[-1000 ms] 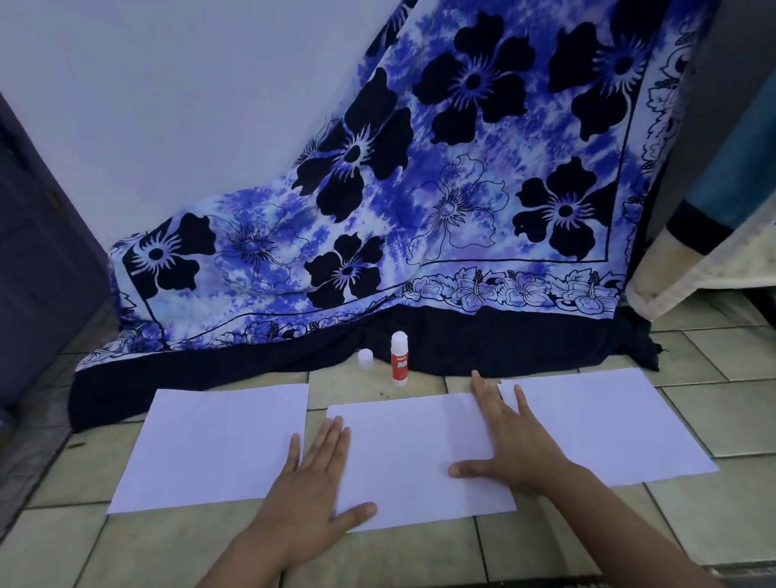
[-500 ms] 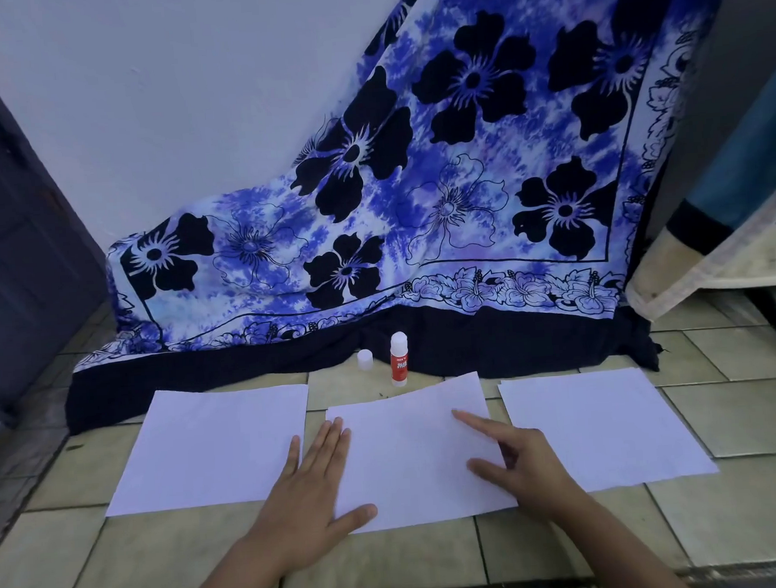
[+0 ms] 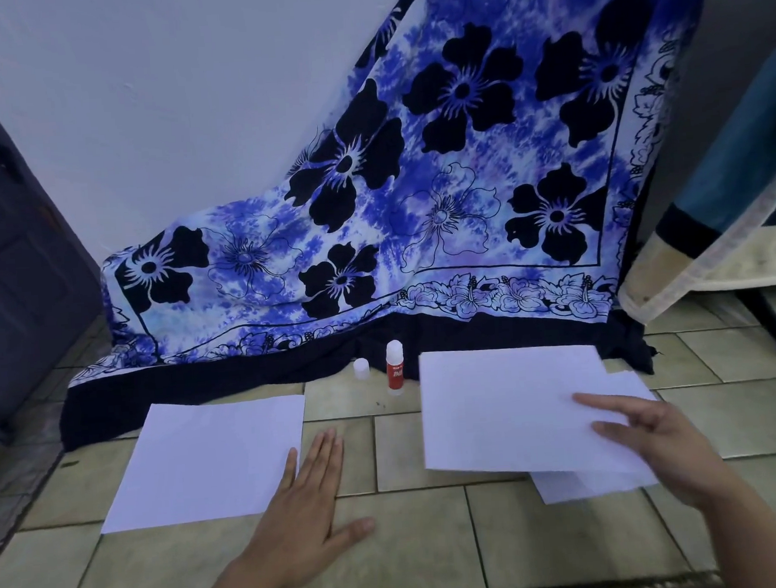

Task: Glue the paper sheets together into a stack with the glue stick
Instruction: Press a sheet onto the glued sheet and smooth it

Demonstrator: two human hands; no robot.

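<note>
My right hand (image 3: 659,450) holds a white paper sheet (image 3: 498,414) by its right edge, fingers on top, lifted and tilted over the right side of the floor. Under it lies another white sheet (image 3: 570,487), only its near edge and far corner showing. A third sheet (image 3: 205,459) lies flat on the tiles at the left. My left hand (image 3: 304,521) rests flat on the tiles with straight fingers, right beside that sheet's right edge. The red and white glue stick (image 3: 394,366) stands upright at the back, uncapped, with its white cap (image 3: 361,369) to its left.
A blue flowered cloth (image 3: 417,201) hangs down the wall and spreads onto the tiled floor (image 3: 411,551) behind the glue stick. A dark door (image 3: 17,271) stands at the left. At the right are a draped piece of furniture (image 3: 710,251) and its dark leg (image 3: 774,329).
My right hand picked the middle sheet off the floor and carried it right, over the right sheet. My left hand stayed flat, now on bare tile.
</note>
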